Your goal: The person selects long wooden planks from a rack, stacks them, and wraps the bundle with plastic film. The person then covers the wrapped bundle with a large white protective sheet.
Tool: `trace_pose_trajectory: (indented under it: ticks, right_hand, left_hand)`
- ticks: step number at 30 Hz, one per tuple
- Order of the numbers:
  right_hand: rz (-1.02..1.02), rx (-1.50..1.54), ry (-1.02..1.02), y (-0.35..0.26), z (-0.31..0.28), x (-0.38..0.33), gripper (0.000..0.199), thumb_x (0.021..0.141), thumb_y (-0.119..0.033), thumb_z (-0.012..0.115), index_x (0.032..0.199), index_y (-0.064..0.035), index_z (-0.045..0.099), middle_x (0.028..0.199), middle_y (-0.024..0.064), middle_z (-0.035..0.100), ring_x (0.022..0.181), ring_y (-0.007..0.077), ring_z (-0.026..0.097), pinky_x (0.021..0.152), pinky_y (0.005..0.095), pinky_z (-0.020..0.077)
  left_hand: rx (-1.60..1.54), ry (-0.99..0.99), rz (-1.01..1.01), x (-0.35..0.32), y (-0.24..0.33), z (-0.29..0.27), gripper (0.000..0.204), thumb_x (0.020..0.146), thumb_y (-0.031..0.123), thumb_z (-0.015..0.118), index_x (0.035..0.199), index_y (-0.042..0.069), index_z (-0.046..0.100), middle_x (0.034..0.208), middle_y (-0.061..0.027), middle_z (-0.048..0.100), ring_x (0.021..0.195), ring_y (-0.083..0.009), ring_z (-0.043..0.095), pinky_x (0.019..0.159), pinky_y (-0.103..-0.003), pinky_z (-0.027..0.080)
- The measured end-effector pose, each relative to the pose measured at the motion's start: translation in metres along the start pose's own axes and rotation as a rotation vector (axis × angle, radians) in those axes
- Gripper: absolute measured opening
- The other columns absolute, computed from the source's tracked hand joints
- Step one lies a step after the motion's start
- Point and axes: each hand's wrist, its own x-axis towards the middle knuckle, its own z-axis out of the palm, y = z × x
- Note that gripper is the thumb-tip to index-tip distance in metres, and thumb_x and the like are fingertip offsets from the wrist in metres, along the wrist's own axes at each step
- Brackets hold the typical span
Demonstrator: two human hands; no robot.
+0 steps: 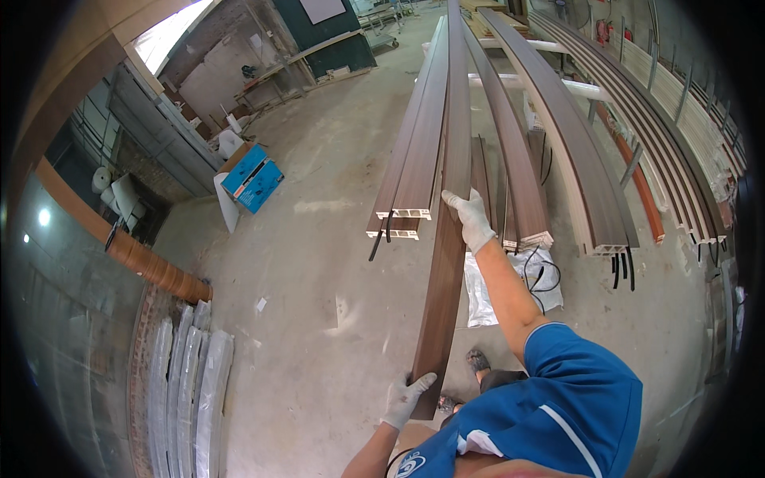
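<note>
A long, dark brown wood-grain profile board (445, 295) runs away from me, its near end close to my body. My left hand (408, 398), in a white glove, is closed round the edge of that near end. Further along, my right hand (470, 220), also gloved, grips the same board from its right side. Just left of the board lie similar brown profiles (414, 171), one above another, with pale hollow ends and black strips hanging out. To the right, another brown profile (522, 187) reaches back alongside it. The held board's far end runs up to the top edge.
More profiles (570, 135) and long stacked lengths (637, 103) rest on racks with white crossbars (586, 89) at the right. A white plastic sheet (478, 295) lies on the floor. Plastic-wrapped lengths (213, 382) stand at the lower left; a blue box (253, 179) sits beyond.
</note>
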Motion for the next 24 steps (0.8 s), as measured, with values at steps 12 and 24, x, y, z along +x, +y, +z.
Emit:
trace_pose_trajectory:
  ticks: [12, 24]
  right_hand:
    - [0.051, -0.161, 0.049, 0.044, -0.035, 0.056, 0.047, 0.079, 0.003, 0.077, 0.124, 0.0011, 0.062, 0.11, 0.01, 0.071, 0.098, 0.0208, 0.068, 0.089, 0.0356, 0.0534]
    - [-0.083, -0.654, 0.084, -0.003, -0.045, 0.043, 0.103, 0.083, -0.023, 0.082, 0.16, 0.0053, 0.021, 0.153, 0.0285, 0.047, 0.142, 0.0328, 0.047, 0.116, 0.0356, 0.0368]
  left_hand:
    - [-0.351, -0.273, -0.056, 0.068, 0.038, 0.04, 0.073, 0.086, 0.055, 0.079, 0.12, -0.008, 0.066, 0.102, -0.0112, 0.071, 0.092, -0.0158, 0.066, 0.081, -0.032, 0.054]
    - [-0.493, -0.51, 0.068, 0.098, 0.118, 0.066, 0.058, 0.1, 0.052, 0.062, 0.129, 0.001, 0.062, 0.105, -0.0051, 0.068, 0.089, -0.014, 0.066, 0.077, -0.029, 0.055]
